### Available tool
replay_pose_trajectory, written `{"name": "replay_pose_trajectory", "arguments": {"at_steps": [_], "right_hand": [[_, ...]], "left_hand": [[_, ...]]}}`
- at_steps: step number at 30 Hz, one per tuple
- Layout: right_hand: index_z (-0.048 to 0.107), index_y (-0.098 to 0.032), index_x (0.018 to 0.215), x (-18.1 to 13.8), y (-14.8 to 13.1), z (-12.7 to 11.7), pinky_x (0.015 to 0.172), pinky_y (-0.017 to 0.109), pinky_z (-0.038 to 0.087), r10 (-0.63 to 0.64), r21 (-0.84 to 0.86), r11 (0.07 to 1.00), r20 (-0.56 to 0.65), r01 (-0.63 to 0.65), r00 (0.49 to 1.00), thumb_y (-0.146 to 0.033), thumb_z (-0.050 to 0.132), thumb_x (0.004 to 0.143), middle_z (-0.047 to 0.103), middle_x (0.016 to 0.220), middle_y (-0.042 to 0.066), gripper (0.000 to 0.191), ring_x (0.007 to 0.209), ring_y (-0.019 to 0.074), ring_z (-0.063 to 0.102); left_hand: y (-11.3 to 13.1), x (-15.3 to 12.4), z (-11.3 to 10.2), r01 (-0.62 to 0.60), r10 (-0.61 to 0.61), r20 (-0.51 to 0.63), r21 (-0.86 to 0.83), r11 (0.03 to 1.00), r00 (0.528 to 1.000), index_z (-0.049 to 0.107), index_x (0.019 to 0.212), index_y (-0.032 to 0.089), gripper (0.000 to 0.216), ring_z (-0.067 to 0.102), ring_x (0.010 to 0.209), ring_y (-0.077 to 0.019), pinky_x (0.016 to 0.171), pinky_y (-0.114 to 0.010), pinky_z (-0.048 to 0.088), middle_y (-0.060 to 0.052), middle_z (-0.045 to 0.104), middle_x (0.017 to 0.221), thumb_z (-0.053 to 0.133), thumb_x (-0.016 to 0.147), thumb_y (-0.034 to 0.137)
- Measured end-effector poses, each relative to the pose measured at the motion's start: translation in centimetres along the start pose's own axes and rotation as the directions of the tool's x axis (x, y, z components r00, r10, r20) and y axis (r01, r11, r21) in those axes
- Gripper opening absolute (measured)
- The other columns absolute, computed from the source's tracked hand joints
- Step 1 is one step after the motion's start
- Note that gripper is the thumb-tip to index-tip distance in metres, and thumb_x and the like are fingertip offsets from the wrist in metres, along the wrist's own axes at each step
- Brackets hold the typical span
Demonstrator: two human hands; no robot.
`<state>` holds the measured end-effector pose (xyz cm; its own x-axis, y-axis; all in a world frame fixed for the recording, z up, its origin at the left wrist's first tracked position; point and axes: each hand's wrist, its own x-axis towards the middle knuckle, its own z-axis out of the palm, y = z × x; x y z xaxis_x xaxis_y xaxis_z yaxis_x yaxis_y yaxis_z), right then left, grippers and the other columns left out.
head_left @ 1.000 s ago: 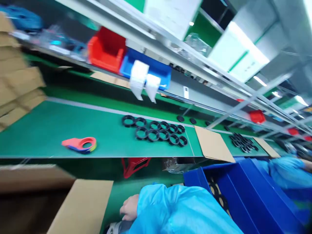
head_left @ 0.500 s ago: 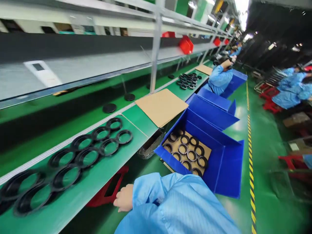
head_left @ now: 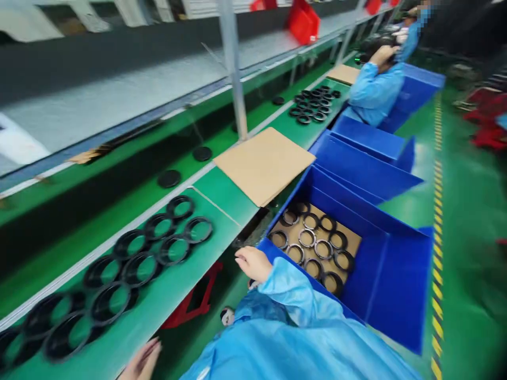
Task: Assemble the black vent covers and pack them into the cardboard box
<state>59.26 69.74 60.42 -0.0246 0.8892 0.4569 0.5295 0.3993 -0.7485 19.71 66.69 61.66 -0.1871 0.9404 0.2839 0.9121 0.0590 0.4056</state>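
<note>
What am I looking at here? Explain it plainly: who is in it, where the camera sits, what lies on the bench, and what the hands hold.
No machine here: a person in a blue coat works with bare hands, and the one camera sits on their head, looking forward and down. The right hand reaches out near the rim of an open blue bin and holds nothing. The left hand shows at the bottom edge, open, by the green bench. On the bench lie black rings in two rows and a flat cardboard sheet. More rings lie on cardboard inside the bin. Further along sits a co-worker, also in blue.
</note>
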Motion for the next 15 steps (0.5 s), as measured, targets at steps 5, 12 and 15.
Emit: {"name": "replay_pose_trajectory", "arguments": {"at_steps": [5,12,15], "right_hand": [[0.070,-0.018,0.102,-1.1,2.1,2.8,0.085,0.031,0.051,-0.026,0.110,0.994,-0.015,0.027,1.000,-0.021,0.052,0.092,0.071,0.096,0.008,0.021,0.090,0.0196,0.067],[0.073,-0.018,0.097,5.2,-1.3,5.8,0.080,0.033,0.050,-0.070,0.161,0.984,-0.028,0.073,0.997,-0.025,0.054,0.087,0.071,0.090,0.009,0.022,0.081,0.0206,0.065],[0.073,-0.018,0.086,11.1,-4.0,7.1,0.080,0.033,0.050,-0.010,0.277,0.961,-0.003,0.010,1.000,-0.025,0.060,0.081,0.072,0.082,0.006,0.015,0.079,0.0201,0.065]], "left_hand": [[0.0,-1.8,1.2,-0.061,0.104,0.134,-0.293,0.954,0.986,0.073,0.095,0.024,0.049,0.072,0.100,-0.0320,0.101,-0.044,0.054,-0.007,0.077,0.103,0.065,0.063,0.060],[-5.1,2.1,-1.2,-0.071,0.101,0.071,-0.345,0.936,0.992,0.073,0.093,0.023,0.047,0.073,0.095,-0.0323,0.094,-0.043,0.058,-0.009,0.077,0.102,0.062,0.064,0.058],[-7.5,3.7,-3.7,-0.034,0.052,0.030,-0.420,0.907,0.998,0.072,0.091,0.025,0.045,0.073,0.095,-0.0332,0.095,-0.044,0.057,-0.008,0.077,0.102,0.064,0.061,0.058]]}}
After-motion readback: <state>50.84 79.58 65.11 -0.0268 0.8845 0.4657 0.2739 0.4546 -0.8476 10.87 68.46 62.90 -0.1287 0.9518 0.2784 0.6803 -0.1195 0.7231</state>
